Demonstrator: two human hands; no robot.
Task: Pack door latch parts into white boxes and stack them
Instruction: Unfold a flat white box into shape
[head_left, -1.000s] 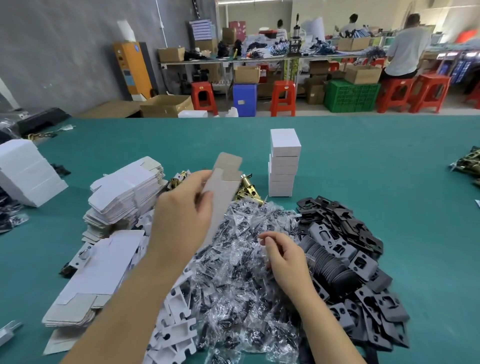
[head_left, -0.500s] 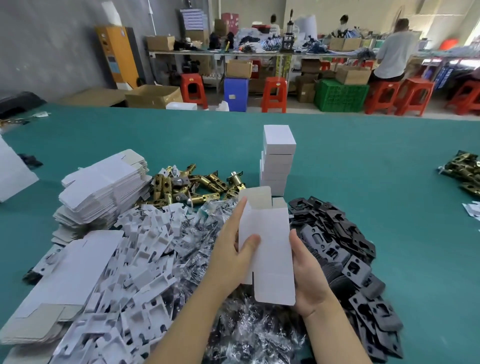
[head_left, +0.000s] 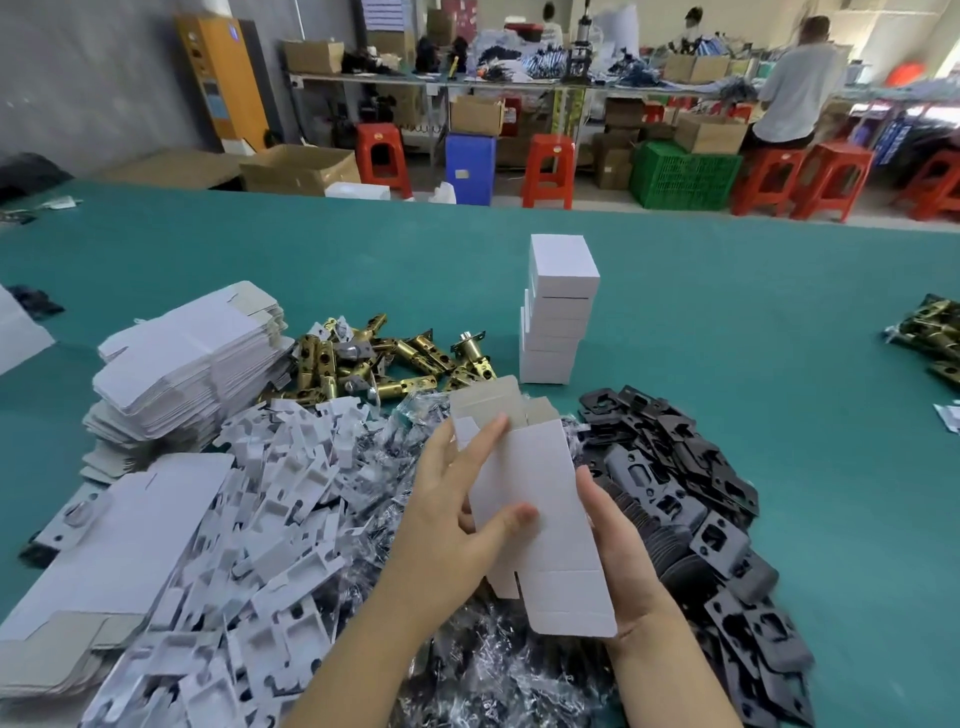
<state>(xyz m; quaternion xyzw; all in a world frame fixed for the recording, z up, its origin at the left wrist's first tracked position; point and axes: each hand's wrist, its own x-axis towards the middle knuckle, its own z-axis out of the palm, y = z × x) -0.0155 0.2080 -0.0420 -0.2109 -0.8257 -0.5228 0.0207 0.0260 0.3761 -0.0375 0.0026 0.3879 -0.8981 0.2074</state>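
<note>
Both hands hold one white carton box (head_left: 540, 525), partly opened, its far flaps up. My left hand (head_left: 457, 514) grips its left side with the thumb on the front face. My right hand (head_left: 618, 551) cups its right side from underneath. Behind it lies a heap of brass door latches (head_left: 384, 358). A stack of closed white boxes (head_left: 558, 312) stands on the green table (head_left: 779, 364). Flat white box blanks (head_left: 182, 364) are piled at the left.
White plastic inserts (head_left: 270, 525) spread to the left of my hands, clear bagged parts (head_left: 493, 675) lie beneath them, and black plates (head_left: 701, 519) lie to the right. More brass latches (head_left: 930, 332) sit at the right edge. Stools, crates and seated people are beyond the table.
My left hand brought the flat box blank down from above the pile. My right hand left the bags and took its right side. The blank is now opened into a box shape.
</note>
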